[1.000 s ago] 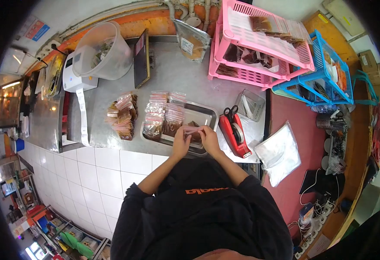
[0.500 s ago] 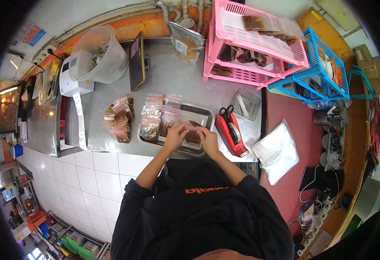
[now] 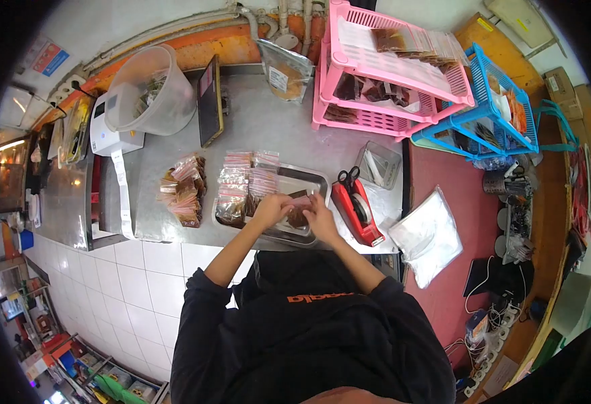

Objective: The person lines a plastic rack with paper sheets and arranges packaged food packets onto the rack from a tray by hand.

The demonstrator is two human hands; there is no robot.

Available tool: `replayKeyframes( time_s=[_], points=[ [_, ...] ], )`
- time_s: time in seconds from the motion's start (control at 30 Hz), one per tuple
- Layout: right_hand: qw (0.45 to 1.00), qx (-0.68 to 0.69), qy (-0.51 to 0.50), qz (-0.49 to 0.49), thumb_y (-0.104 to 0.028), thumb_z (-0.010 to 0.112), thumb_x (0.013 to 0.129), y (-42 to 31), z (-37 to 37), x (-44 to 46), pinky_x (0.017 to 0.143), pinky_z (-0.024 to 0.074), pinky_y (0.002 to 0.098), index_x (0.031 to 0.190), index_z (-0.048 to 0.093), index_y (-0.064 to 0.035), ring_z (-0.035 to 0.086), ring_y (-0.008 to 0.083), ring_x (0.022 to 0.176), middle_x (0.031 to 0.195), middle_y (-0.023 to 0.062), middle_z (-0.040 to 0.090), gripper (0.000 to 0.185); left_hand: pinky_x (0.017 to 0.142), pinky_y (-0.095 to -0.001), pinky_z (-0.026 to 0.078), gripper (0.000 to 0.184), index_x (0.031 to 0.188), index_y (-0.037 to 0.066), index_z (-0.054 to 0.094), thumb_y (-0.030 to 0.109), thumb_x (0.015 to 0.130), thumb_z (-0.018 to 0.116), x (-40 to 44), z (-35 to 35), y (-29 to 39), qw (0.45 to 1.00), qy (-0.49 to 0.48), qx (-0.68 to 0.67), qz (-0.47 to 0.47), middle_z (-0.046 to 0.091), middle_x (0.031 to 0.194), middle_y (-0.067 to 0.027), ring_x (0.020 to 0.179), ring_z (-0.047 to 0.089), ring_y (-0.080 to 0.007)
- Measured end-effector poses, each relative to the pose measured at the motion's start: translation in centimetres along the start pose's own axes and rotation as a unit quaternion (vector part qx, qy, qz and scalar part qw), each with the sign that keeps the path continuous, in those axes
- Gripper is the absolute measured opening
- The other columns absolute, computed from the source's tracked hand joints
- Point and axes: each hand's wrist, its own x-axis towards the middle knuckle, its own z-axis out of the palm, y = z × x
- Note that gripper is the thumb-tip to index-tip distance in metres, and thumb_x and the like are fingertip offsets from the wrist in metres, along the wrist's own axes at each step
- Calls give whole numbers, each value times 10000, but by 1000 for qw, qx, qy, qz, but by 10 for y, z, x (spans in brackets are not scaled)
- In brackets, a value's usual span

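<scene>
Both hands pinch the top edge of a small zip-lock bag (image 3: 297, 215) with brown contents, over the right part of a metal tray (image 3: 319, 183). My left hand (image 3: 273, 211) has its fingers closed at the bag's left side. On the other side my right hand (image 3: 319, 219) grips the bag's right end. Rows of filled zip-lock bags (image 3: 235, 182) with pinkish tops stand in the left part of the tray. A separate pile of similar bags (image 3: 186, 192) lies on the metal table to the left.
A red tape dispenser (image 3: 352, 219) with black-handled scissors (image 3: 349, 176) is right of the tray. Beyond it are a clear box (image 3: 381, 165) and a plastic-wrapped white pack (image 3: 430, 236). Pink (image 3: 389, 67) and blue racks (image 3: 490, 128), a label printer (image 3: 110, 121) and a clear tub (image 3: 154, 91) stand behind.
My right hand has shifted slightly left and down, with its fingers still on the bag's edge. My left hand stays at the other end. The whole view has moved a little.
</scene>
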Motion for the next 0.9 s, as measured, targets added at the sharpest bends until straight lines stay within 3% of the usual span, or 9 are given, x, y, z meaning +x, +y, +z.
replayKeyframes(
  time_s=[0.13, 0.2, 0.3, 0.4, 0.47, 0.57, 0.73, 0.8, 0.9],
  points=[
    [989, -60, -84, 104, -9, 520, 825, -14, -4, -5, 911, 430, 354, 1309, 355, -27, 530, 354, 1089, 1230, 215, 505, 511, 629, -422, 474, 113, 804, 86, 649, 174, 738, 630, 2, 5, 10, 995, 7, 96, 31, 610, 747, -122, 720, 597, -329],
    [995, -34, -61, 72, -13, 556, 802, -9, -9, 2, 910, 431, 361, 1301, 374, -37, 517, 369, 1090, 1261, 199, 482, 531, 617, -422, 469, 117, 803, 83, 654, 175, 732, 638, 3, 0, 19, 992, 0, 125, 33, 609, 734, -120, 704, 596, -331],
    [979, -147, -38, -135, -50, 654, 734, -28, -28, 12, 908, 429, 365, 1200, 473, -28, 497, 363, 1103, 1233, 203, 490, 501, 611, -427, 470, 99, 775, 99, 657, 187, 735, 632, 6, -22, 50, 990, -14, 130, 56, 610, 729, -110, 699, 597, -329],
    [996, -18, -11, -92, -64, 666, 729, -55, -35, 14, 937, 405, 383, 1162, 494, -26, 497, 357, 1096, 1179, 193, 517, 467, 609, -424, 475, 108, 783, 115, 660, 210, 745, 625, 9, -41, 73, 988, 15, 144, 53, 612, 718, -102, 689, 597, -330],
    [996, 11, 15, -85, -54, 667, 721, -25, -20, 15, 942, 398, 387, 1163, 480, -16, 508, 355, 1075, 1140, 193, 528, 481, 645, -461, 485, 146, 779, 110, 662, 246, 764, 612, 15, -37, 56, 982, -6, 184, -32, 621, 746, -125, 725, 613, -335],
    [994, -102, -14, -45, -33, 679, 710, 6, -5, 16, 846, 467, 351, 1170, 460, -20, 577, 296, 1013, 1067, 183, 576, 509, 650, -450, 492, 191, 781, 108, 665, 294, 749, 634, 22, -16, 7, 980, -28, 180, -86, 624, 727, -148, 735, 618, -337],
    [996, -85, 7, -39, -19, 674, 704, 0, -11, 14, 808, 489, 359, 1108, 467, 4, 584, 300, 984, 1046, 179, 572, 455, 592, -381, 500, 211, 726, 85, 665, 296, 742, 659, 27, -40, 21, 983, 14, 176, -53, 639, 676, -119, 622, 635, -279],
    [996, -84, 8, -10, -14, 672, 703, 5, -10, 14, 798, 494, 360, 1129, 456, 1, 586, 293, 980, 1079, 182, 556, 478, 666, -404, 506, 212, 737, 97, 680, 306, 720, 654, 33, -43, 17, 979, -77, 89, -167, 640, 708, -163, 718, 639, -304],
    [995, -98, -30, 3, -18, 656, 715, -1, -12, 19, 809, 487, 350, 1175, 441, -9, 592, 283, 967, 1146, 178, 539, 508, 662, -384, 509, 240, 737, 63, 678, 301, 726, 650, 39, -40, -2, 972, -117, 95, -179, 640, 670, -149, 687, 646, -294]
  ],
)
